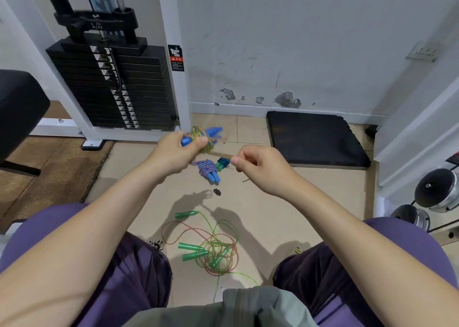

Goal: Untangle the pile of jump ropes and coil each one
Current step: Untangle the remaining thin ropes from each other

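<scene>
My left hand grips a blue-handled jump rope whose yellowish cord is wound around the handles. A taut stretch of that cord runs to my right hand, which pinches it between thumb and fingers. On the floor beyond my hands lies a coiled blue-and-white braided rope with blue handles, and a small teal-green bundle sits beside it. Between my knees rests a tangle of green and reddish cords with green handles.
A black weight stack in a white frame stands at the back left. A black foam pad lies against the wall on the right. Chrome dumbbells sit at the far right. A small black piece lies on the tiles.
</scene>
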Demonstrator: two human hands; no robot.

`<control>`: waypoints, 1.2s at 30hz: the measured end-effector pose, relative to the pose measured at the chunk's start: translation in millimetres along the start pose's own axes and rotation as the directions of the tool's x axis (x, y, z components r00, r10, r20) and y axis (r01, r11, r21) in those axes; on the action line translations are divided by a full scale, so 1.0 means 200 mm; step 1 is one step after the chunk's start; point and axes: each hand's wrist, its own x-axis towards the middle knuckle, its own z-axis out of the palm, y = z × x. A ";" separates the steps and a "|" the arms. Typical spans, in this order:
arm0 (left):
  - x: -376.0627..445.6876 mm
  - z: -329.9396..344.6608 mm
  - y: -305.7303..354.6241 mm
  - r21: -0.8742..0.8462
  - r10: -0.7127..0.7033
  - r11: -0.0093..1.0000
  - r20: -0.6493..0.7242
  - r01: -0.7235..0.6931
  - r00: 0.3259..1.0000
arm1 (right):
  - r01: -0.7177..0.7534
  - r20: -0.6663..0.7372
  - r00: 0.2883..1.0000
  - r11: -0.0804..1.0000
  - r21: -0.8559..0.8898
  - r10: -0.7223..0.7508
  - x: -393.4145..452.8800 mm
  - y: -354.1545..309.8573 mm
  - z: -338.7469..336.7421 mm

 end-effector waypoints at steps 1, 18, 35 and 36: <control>-0.01 0.00 -0.01 0.051 -0.001 0.999 0.090 -0.004 0.996 | 0.036 -0.019 0.999 0.999 0.002 -0.036 0.00 0.00 -0.01; -0.14 0.04 0.06 -0.104 0.043 0.992 0.799 0.068 0.600 | 0.033 -0.038 0.999 0.988 0.154 -0.027 0.02 0.03 0.05; -0.20 0.11 0.09 -0.094 0.151 0.989 0.609 -0.119 0.778 | -0.234 0.062 0.971 0.870 0.434 0.231 0.04 0.05 0.06; -0.20 0.11 0.09 -0.085 0.178 0.984 0.589 -0.158 0.789 | -0.238 0.079 0.971 0.865 0.442 0.227 0.03 0.05 0.05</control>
